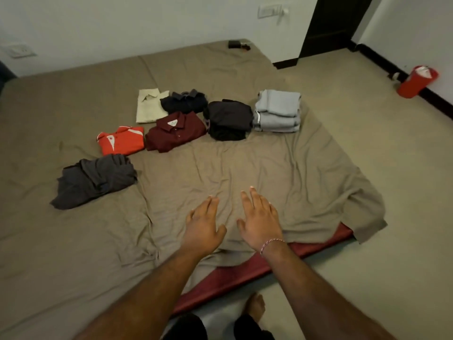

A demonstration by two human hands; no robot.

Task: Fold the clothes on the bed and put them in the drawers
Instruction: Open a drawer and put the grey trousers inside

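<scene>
1. Two bare hands reach forward over a low bed (73,241) covered by a wrinkled taupe sheet; the left hand (203,224) and right hand (259,219) are side by side, palms down, fingers straight and slightly spread, holding nothing.
2. Whether the palms touch the sheet or hover just above it cannot be told.
3. The right wrist wears a thin red-and-white thread bracelet (272,244).
4. Seven folded piles lie on the bed beyond the hands, in a loose arc.
5. Nearest, at the left, is a dark grey garment (94,180), folded loosely.
6. Behind it sits a red shirt with white trim (121,141), then a maroon collared shirt (175,132) just beside it.
7. Farther back are a cream shirt (149,106) and a navy shirt (183,101) overlapping its right edge.
8. To the right lie a black pile (229,120) and, beside it, a stack of light grey garments (278,110).
9. A dark red mattress edge (245,271) shows under the sheet's near corner.
10. A red cylinder (416,81) lies tilted on the floor by the far wall.
</scene>
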